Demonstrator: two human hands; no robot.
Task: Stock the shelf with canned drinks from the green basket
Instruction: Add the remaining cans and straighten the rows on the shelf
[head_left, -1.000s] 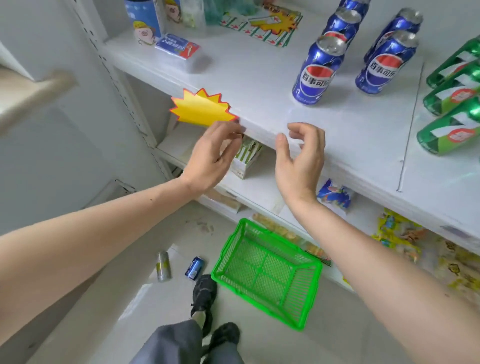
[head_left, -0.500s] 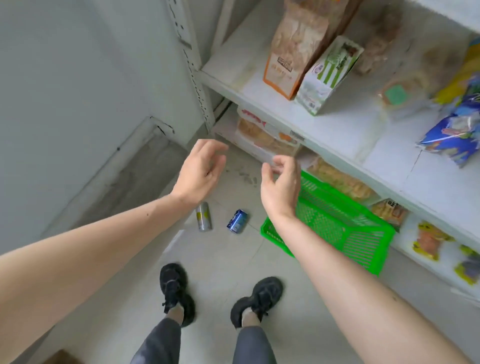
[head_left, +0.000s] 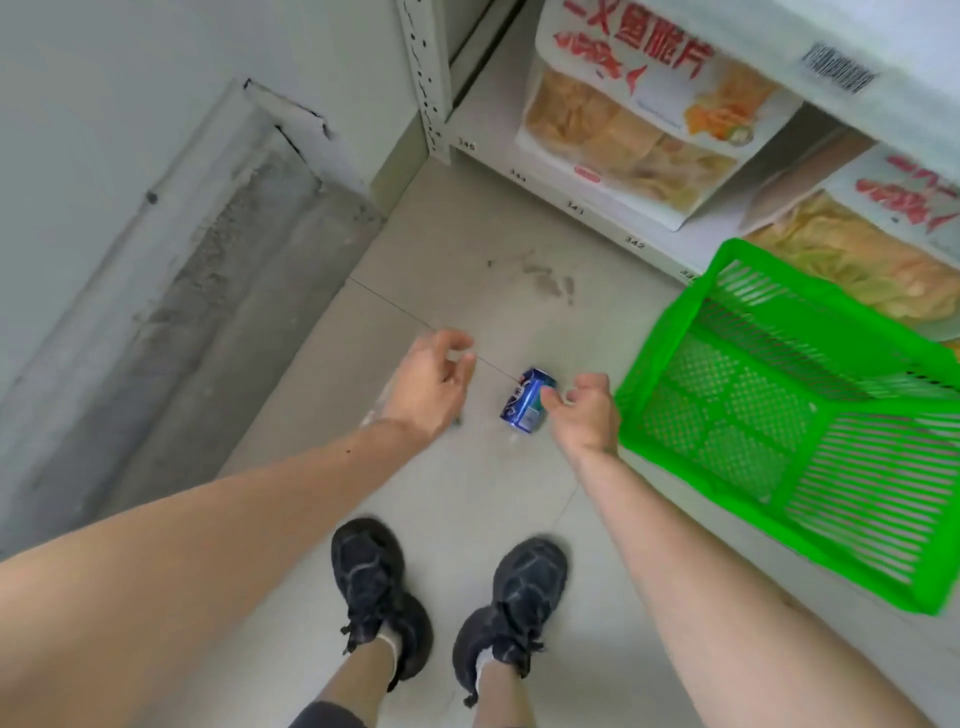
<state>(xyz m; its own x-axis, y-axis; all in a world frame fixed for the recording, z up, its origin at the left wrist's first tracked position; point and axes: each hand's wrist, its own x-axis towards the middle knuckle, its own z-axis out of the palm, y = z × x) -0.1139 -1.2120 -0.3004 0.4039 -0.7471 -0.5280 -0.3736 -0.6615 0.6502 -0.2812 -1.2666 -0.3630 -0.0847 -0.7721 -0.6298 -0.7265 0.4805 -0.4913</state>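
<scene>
A blue can (head_left: 527, 399) lies on its side on the floor (head_left: 452, 239), between both hands. The right hand (head_left: 587, 418), fingers loosely curled and holding nothing, hangs just beside it; the left hand (head_left: 434, 387) hovers likewise, empty. The green basket (head_left: 769, 525) sits right of the right hand, by the shelf (head_left: 566, 202).

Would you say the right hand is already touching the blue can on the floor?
Cannot tell. In the head view the right hand's fingertips overlap the edge of the blue can, but from above, contact and hovering look alike; no grip has closed.
</scene>
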